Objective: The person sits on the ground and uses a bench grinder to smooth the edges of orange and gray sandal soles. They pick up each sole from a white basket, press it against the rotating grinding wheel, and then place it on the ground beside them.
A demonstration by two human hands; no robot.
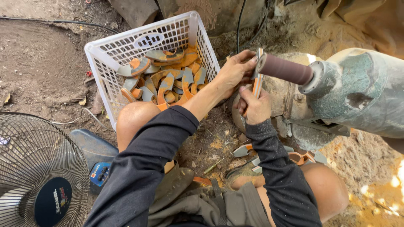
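Note:
Both my hands hold one narrow orange-and-grey curved piece (257, 82) against the brown sanding drum (285, 69) of a grey-green motor (362, 90). My left hand (235, 69) grips the piece's upper end, right beside the drum's tip. My right hand (253, 106) is closed around its lower end, just under the drum. I am sitting on the ground with bare knees, in black sleeves.
A white plastic basket (110, 54) holds several similar orange-and-grey pieces (168, 80) to the left of my hands. More pieces (294, 156) lie on the dirt between my knees. A floor fan (33, 168) stands at lower left. Black cables (240, 23) run at the top.

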